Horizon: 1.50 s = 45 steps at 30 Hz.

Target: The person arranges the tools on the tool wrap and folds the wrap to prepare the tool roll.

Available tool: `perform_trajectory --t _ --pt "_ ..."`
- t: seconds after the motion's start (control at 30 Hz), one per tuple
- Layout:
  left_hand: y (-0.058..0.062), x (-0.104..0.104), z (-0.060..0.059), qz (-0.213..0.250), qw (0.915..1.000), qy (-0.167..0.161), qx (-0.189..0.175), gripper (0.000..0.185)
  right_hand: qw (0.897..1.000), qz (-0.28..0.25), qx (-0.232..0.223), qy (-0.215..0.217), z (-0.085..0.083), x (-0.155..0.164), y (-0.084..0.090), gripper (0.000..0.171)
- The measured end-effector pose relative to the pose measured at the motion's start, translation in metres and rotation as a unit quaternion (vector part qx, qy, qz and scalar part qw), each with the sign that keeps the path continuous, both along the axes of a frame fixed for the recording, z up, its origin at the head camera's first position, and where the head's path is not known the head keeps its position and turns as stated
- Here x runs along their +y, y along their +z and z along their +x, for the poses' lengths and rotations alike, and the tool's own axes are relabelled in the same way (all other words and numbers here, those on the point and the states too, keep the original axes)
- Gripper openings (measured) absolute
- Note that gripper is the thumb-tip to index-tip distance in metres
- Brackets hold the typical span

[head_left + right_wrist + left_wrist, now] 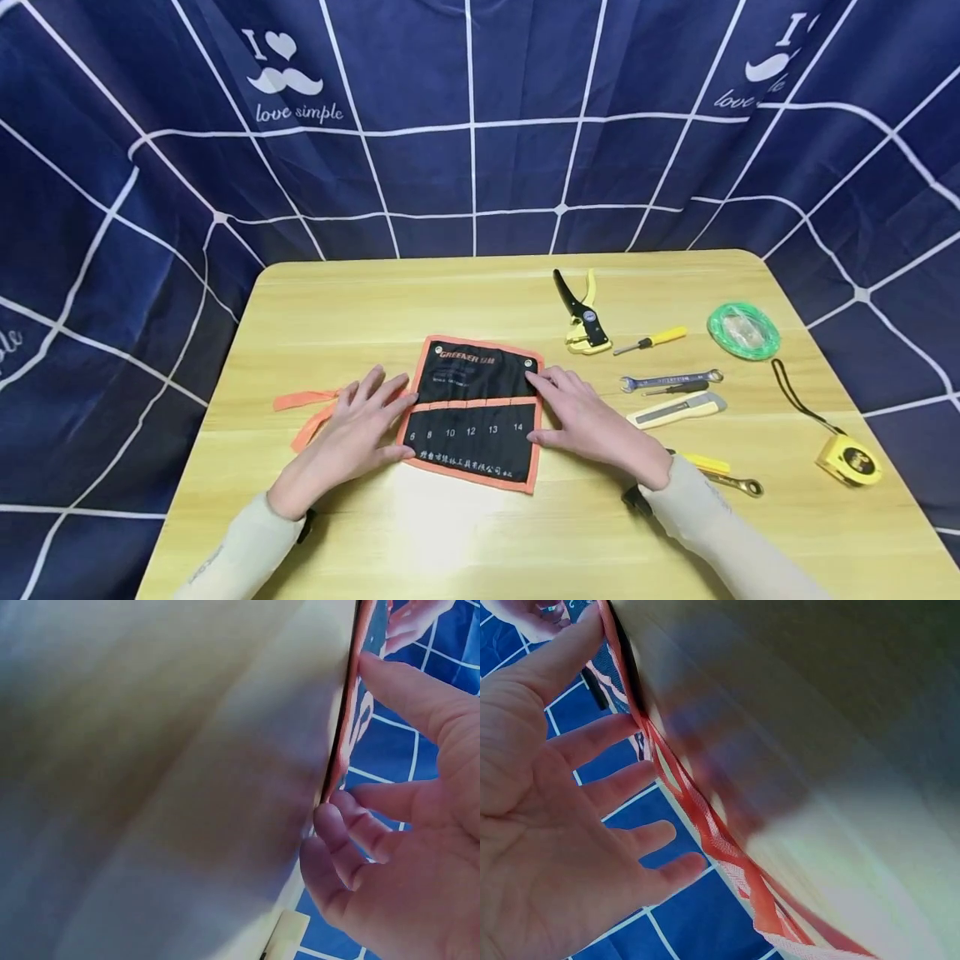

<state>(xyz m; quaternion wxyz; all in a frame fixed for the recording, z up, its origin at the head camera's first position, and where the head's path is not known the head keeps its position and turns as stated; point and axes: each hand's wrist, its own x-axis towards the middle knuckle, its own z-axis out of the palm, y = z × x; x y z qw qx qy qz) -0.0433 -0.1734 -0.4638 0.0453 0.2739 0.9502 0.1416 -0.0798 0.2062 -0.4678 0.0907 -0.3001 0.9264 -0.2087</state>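
A black tool pouch (468, 442) with orange trim lies flat on the table, its pockets numbered in white from 6 to 14. My left hand (365, 422) rests at the pouch's left edge, thumb and index fingertip on the trim and the other fingers spread. Across from it, my right hand (588, 417) touches the right edge with thumb and fingertips. Orange tie straps (311, 417) trail out to the left, partly under the left hand. In the left wrist view the orange straps (727, 851) run past the relaxed fingers. The right wrist view has the thumb and fingertips along the orange edge (343, 742).
On the wooden table (360, 300), right of the pouch, are a wire stripper (588, 321), a yellow screwdriver (660, 337), a green coil (744, 331), a wrench (671, 381), a utility knife (678, 409), a ratchet wrench (738, 483) and a tape measure (851, 460). Blue gridded curtains (420, 167) surround the table.
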Motion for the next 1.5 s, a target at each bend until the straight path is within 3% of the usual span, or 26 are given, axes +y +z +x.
perform_trajectory --t 0.2,0.33,0.6,0.77,0.97,1.1,1.27,1.4,1.5 --pt "-0.001 -0.001 -0.002 0.023 0.9993 -0.001 0.031 0.066 1.000 0.011 -0.013 0.000 0.000 -0.001 0.001 0.090" --pt "-0.004 -0.001 0.000 0.029 0.9988 0.003 0.039 0.060 1.000 0.022 0.019 -0.009 0.005 0.001 0.000 0.086" --pt "-0.006 -0.001 0.000 0.015 0.9941 0.028 0.104 0.041 0.997 0.002 0.070 0.018 0.001 0.005 0.004 0.052" --pt "-0.004 0.002 -0.002 0.025 0.9936 0.045 0.100 0.039 0.997 -0.011 0.061 0.037 -0.002 0.007 0.006 0.043" --pt "-0.004 0.006 -0.008 0.066 0.9946 0.056 0.058 0.044 0.998 -0.049 0.042 0.017 -0.014 0.007 0.009 0.031" --pt "-0.004 0.008 -0.010 0.078 0.9940 0.054 0.054 0.044 0.999 -0.043 -0.025 -0.009 -0.023 0.002 0.011 0.039" --pt "-0.001 0.017 -0.013 0.041 0.9958 0.054 0.061 0.034 0.996 -0.023 -0.077 -0.025 -0.024 -0.002 0.009 0.053" --pt "0.004 0.025 -0.016 0.005 0.9970 0.067 0.038 0.047 0.999 -0.002 -0.035 -0.012 -0.027 -0.003 0.011 0.054" --pt "0.003 0.028 -0.018 -0.010 0.9958 0.073 0.055 0.053 1.000 0.016 0.014 0.002 -0.029 -0.005 0.012 0.053"
